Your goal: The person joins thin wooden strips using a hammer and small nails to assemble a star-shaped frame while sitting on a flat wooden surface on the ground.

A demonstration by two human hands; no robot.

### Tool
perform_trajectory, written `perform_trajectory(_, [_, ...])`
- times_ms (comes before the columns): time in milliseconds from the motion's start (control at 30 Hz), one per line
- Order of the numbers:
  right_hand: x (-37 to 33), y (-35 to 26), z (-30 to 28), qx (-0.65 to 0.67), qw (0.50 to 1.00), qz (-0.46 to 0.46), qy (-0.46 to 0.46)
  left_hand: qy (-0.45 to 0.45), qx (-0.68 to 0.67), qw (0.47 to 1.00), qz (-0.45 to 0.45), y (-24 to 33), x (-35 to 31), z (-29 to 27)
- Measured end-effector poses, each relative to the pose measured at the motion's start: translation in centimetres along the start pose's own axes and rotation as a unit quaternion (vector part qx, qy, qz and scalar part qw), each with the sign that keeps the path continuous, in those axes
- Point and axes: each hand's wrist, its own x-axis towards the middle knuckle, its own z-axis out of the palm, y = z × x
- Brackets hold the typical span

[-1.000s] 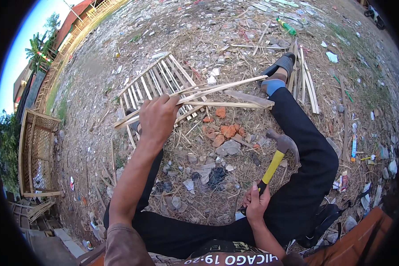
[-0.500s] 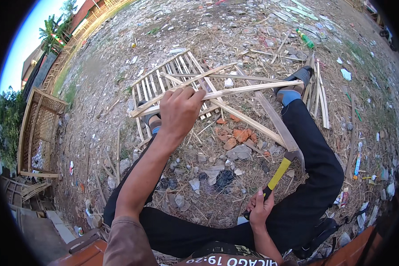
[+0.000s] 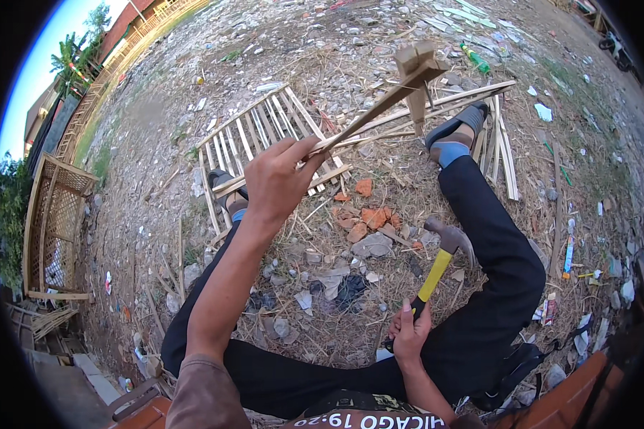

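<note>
My left hand (image 3: 275,179) is closed around a narrow wooden slat (image 3: 376,111). The slat rises away from the ground, with short wooden pieces joined across its far end. Low on the right, my right hand (image 3: 410,332) grips a claw hammer (image 3: 433,275) by its yellow and black handle, head up and apart from the wood. Beyond my left hand a slatted wooden frame (image 3: 254,129) lies on the ground between my sandalled feet (image 3: 459,129). More long strips cross toward my right foot; how they join the frame is partly hidden by my hand.
Broken red brick (image 3: 374,217) and grey stones (image 3: 372,245) lie between my legs. Loose wooden strips (image 3: 504,157) rest beside my right foot. A green bottle (image 3: 476,58) lies on littered ground at the far right. A lattice-sided wooden structure (image 3: 59,222) stands at the left.
The far end of the held wood has been lifted and turned upward, toward me. The hammer has shifted slightly left and down, its head now well apart from the slats.
</note>
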Motion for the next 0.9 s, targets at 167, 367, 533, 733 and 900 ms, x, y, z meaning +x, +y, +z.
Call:
perform_trajectory(167, [0.0,-0.4,0.0,0.003,1.0,0.003,0.007,0.017,-0.011,0.999,0.029,0.1,0.3,0.3])
perform_trajectory(367, [0.1,-0.2,-0.3,0.003,1.0,0.01,-0.001,0.034,0.017,0.993,0.107,0.4,-1.0,-0.1])
perform_trajectory(533, [0.0,0.1,-0.3,0.008,1.0,0.011,-0.008,0.043,0.017,0.991,0.123,-0.7,-1.6,-0.6])
perform_trajectory(733, [-0.1,0.3,-0.3,0.033,0.999,0.021,0.012,0.068,-0.01,0.99,0.127,-1.3,-1.4,-0.7])
perform_trajectory(900, [0.0,0.3,-0.4,0.021,1.0,0.015,-0.008,0.064,-0.028,0.992,0.11,-1.8,-2.5,-0.4])
